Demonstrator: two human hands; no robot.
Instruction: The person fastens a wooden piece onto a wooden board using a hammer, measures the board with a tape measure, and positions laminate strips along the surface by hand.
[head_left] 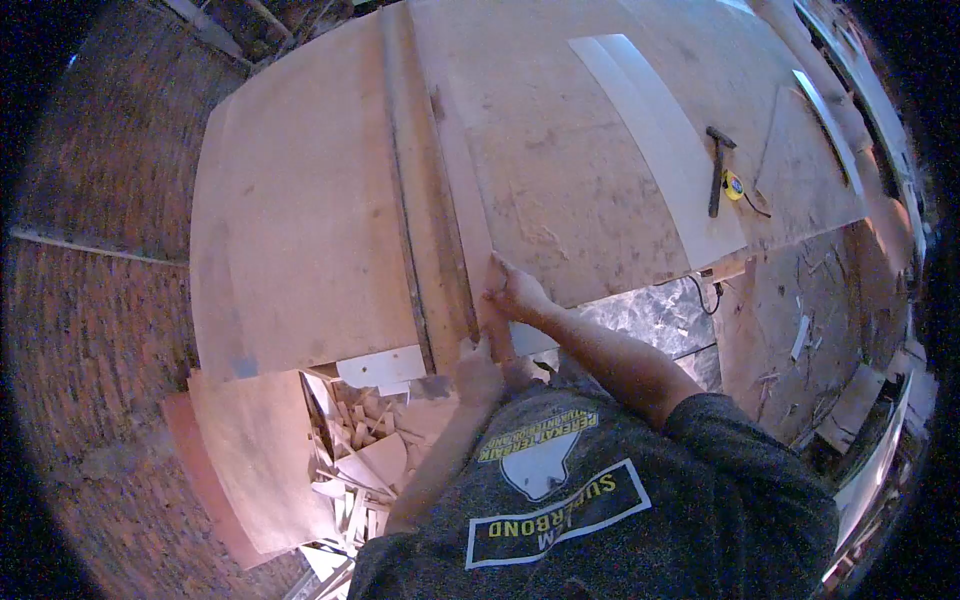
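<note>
A long, narrow plywood strip [458,175] runs away from my body across the large wooden work surface [300,220]. My right hand [517,291] is closed around the strip's right edge near its close end, thumb on top. Lower and to the left, my left hand [479,374] is closed at the strip's near end, by its left edge; its fingers are mostly hidden underneath. Left of the strip lies a brown board [418,190] with a dark edge line.
To the right, a pale long panel [660,150] lies on the surface, near a hammer [716,175] and a yellow tape measure [733,185]. Wood offcuts [365,450] fill a space below left. A brick wall [100,330] stands at the left, and a dark cable [712,298] hangs at the front edge.
</note>
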